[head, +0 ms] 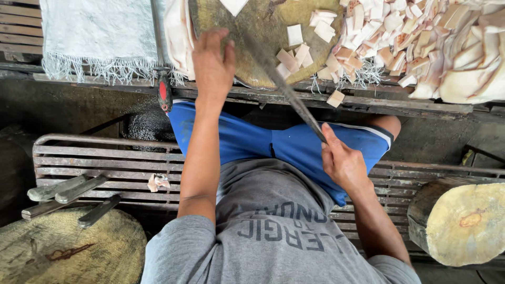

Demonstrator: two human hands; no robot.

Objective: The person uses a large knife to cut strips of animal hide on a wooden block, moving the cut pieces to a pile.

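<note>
Soft, even daylight, sharply rendered

The pale pieces at upper right are nearly overexposed, the space beneath the bench is left in deep shadow, and slight motion blur is seen on the long blade [286, 89].

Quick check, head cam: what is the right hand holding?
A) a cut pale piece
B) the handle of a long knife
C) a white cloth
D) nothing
B: the right hand is closed on the handle of the long knife, whose blade runs up across the round chopping block, while the left hand rests flat on that block.
</note>
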